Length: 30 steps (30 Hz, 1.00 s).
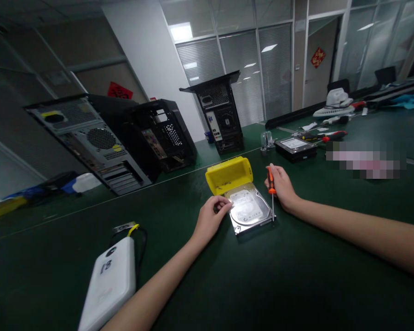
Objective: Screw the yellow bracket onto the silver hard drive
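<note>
A silver hard drive (248,209) lies flat on the green table, its far edge against a yellow box (229,174). My left hand (212,214) is closed at the drive's left edge, thumb and fingertips on it; whether anything small is between them I cannot tell. In my right hand (283,188) is an orange and black screwdriver (271,181), held upright. Its shaft points down and the tip meets the drive's near right corner.
Several black computer cases (222,117) stand at the back and left. A second hard drive (295,148), pliers (334,136) and other tools lie at the far right. A white power bank (112,280) with a cable is near my left forearm.
</note>
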Each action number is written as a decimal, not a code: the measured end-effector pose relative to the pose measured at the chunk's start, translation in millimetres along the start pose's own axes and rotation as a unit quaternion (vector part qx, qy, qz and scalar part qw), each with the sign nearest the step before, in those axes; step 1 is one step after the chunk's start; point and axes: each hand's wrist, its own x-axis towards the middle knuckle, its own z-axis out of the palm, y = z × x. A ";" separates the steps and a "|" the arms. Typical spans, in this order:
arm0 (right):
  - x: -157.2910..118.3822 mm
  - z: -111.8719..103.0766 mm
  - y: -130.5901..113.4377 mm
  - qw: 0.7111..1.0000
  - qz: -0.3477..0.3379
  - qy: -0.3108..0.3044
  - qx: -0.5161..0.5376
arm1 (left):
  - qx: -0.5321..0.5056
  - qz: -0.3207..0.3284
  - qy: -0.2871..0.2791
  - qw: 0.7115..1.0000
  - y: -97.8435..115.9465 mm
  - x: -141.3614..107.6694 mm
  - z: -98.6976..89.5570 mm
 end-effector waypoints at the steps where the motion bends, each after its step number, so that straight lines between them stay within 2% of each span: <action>1: 0.6 -0.5 0.4 1.000 -0.001 -0.006 -0.005 | -0.001 -0.003 -0.004 1.000 -0.9 0.0 -0.7; 7: -1.4 0.2 -4.5 0.999 0.010 -0.036 -0.014 | -0.015 -0.024 -0.026 0.999 -3.9 -2.2 -4.1; 13: -3.5 -0.2 -2.2 0.998 0.007 -0.057 -0.028 | 0.019 -0.005 0.001 1.000 2.3 -5.5 -3.1; 21: -1.5 -2.2 -1.1 0.999 0.033 -0.022 -0.019 | 0.025 -0.027 0.002 0.999 0.6 -4.3 -3.1; 30: -0.4 -0.6 -2.2 0.999 0.036 -0.019 -0.001 | 0.010 -0.043 -0.008 0.999 0.8 -8.1 -5.1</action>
